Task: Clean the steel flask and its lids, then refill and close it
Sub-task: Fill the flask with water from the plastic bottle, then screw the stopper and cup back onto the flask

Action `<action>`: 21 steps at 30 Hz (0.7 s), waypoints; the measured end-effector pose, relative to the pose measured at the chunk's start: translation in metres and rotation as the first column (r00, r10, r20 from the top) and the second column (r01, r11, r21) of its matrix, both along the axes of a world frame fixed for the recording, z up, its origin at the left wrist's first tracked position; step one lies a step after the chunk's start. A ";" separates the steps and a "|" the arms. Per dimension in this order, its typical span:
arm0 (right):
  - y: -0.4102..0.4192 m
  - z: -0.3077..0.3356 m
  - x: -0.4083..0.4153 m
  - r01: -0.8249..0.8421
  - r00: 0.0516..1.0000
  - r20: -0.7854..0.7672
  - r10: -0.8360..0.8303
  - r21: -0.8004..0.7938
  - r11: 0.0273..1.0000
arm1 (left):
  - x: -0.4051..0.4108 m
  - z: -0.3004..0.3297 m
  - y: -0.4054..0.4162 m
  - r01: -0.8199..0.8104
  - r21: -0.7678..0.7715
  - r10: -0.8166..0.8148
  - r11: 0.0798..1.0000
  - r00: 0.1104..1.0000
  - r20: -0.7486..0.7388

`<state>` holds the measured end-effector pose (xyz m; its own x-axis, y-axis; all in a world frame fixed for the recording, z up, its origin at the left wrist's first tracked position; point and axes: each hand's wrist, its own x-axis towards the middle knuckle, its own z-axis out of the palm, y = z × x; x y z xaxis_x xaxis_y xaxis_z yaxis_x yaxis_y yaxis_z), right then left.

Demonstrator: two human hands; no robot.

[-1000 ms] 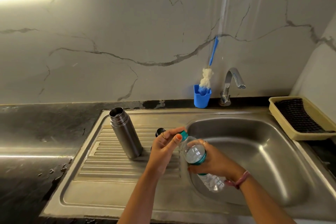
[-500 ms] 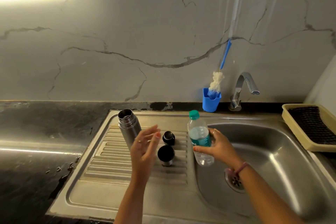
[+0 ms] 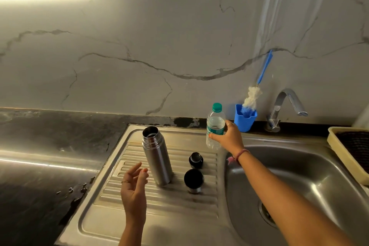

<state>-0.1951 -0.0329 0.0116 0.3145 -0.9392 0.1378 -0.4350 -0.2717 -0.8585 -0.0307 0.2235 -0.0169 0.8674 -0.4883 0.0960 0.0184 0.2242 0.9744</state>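
Steel flask [image 3: 157, 156]: standing upright on the ribbed drainboard [image 3: 159, 195] of the steel sink unit, long axis vertical, open mouth up, threaded neck bare. Base planted on the ribs toward the middle of the board.

Inner stopper [image 3: 196, 160]: small, black, on the ribs to the right of the flask, apart from it.

Outer cup lid [image 3: 193, 180]: dark inside, steel rim, set just in front of the stopper, near the flask base but not touching.

Left hand [image 3: 133, 187]: raised over the drainboard just left of the flask's lower half, fingers loosely spread, grasping nothing; fingertips near the flask wall, contact not evident.

Right hand [image 3: 229, 136]: reaching to the back of the drainboard, fingers wrapped round a clear plastic water bottle [image 3: 214, 126], green cap on, held upright near the rear edge.

Surroundings: sink basin [image 3: 299, 185] to the right, its rim bordering the ribbed area; bare ribs in front of the lids and a flat margin along the board's left and near edges. Blue holder [image 3: 245, 119] with bottle brush [image 3: 252, 97] at the wall, beside the tap [image 3: 287, 104]. Cream tray [image 3: 347, 152] at far right. Dark counter [image 3: 50, 156] to the left.
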 end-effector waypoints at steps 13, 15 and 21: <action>-0.033 -0.028 0.053 0.053 0.997 -0.061 -0.048 0.085 0.995 | 0.036 -0.020 -0.020 0.033 0.106 -0.034 0.994 0.999 0.011; -0.034 -0.031 0.056 0.051 0.996 -0.072 -0.045 0.087 0.995 | 0.039 -0.022 -0.021 0.046 0.107 -0.047 0.993 0.999 0.010; -0.035 -0.036 0.059 0.050 0.996 -0.076 -0.043 0.097 0.994 | 0.042 -0.027 -0.022 0.132 0.123 -0.135 0.984 0.991 0.010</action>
<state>-0.1361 -0.0684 -0.0245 0.2757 -0.9610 0.0218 -0.5079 -0.1649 -0.8455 0.0116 0.2013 -0.0441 0.7923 -0.6086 0.0438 0.0223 0.1007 0.9947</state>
